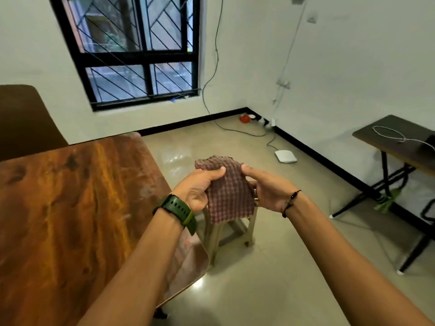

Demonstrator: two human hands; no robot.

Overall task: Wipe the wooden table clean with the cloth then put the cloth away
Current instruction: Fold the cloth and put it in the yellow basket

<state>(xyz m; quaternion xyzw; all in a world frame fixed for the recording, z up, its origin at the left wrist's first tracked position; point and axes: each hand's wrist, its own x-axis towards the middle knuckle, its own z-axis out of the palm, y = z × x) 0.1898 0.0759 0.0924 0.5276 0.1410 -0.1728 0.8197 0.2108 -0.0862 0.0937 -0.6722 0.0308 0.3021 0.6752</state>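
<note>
A red and white checked cloth (pixel 229 191) hangs folded between both my hands, held in the air to the right of the wooden table (pixel 70 208). My left hand (pixel 200 187), with a green watch on its wrist, grips the cloth's left side. Gripping its right side is my right hand (pixel 268 187), which wears a black cord bracelet. The cloth hangs just above a small beige stool (pixel 233 231), whose seat is mostly hidden behind it. The table's glossy brown top fills the left of the view.
A brown chair back (pixel 26 118) stands behind the table at the left. A dark side table (pixel 388 140) with a white cable stands at the right wall. On the tiled floor lie a white flat device (pixel 285 156), cables and a red object (pixel 244 118) near the corner.
</note>
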